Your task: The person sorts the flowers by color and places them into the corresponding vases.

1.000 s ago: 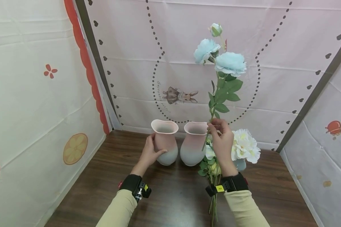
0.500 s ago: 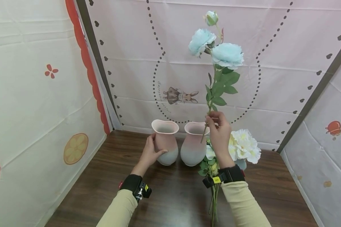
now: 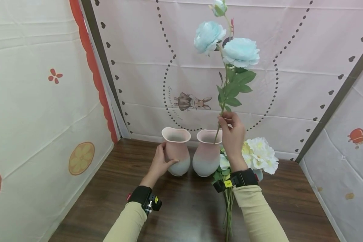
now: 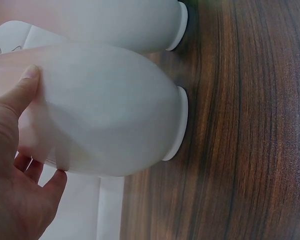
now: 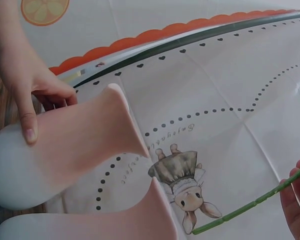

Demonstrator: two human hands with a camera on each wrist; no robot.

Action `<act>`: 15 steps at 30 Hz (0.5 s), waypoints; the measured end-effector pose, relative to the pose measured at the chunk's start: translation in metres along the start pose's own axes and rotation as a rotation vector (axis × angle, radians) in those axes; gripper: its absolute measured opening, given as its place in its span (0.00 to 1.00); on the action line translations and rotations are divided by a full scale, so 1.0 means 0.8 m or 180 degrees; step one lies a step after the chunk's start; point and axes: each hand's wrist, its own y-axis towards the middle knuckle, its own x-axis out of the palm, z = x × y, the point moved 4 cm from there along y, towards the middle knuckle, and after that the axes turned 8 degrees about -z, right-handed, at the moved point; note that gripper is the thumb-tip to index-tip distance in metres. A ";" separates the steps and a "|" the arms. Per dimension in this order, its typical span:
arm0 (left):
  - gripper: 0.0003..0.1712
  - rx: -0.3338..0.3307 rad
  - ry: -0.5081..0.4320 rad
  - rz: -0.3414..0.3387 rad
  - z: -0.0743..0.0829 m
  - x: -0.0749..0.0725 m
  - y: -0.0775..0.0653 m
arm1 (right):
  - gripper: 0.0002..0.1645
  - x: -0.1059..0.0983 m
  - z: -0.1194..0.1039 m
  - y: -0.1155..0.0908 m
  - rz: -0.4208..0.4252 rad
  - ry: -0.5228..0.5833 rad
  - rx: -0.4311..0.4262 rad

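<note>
My left hand holds the side of the left vase, thumb on the front and fingers around the far side. This vase is pink above, pale grey-blue below, with a wavy rim, and stands upright. A matching right vase stands beside it. My right hand pinches the green stem of an artificial flower with two pale blue blooms, a bud and leaves. In the head view the stem's lower end overlaps the right vase's mouth; the right wrist view shows its tip free, outside both vases.
Under my right forearm lie more artificial flowers, their long stems toward the front of the wooden table. White blooms show right of my right hand, with a pale blue-grey rounded thing partly hidden below. Printed cloth walls enclose the table.
My right hand has risen and shifted slightly left, lifting the blue flower with it. Its stem's lower end has come up to the right vase's rim level in the head view. The left hand stays put.
</note>
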 end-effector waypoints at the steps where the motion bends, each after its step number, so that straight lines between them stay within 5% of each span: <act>1: 0.56 0.0001 -0.0001 0.0003 0.000 0.000 0.000 | 0.12 0.000 0.000 0.001 -0.0004 0.0003 0.0008; 15: 0.55 -0.0031 -0.0034 0.0003 0.001 0.000 0.000 | 0.11 0.005 0.008 0.005 0.0067 -0.0072 -0.0052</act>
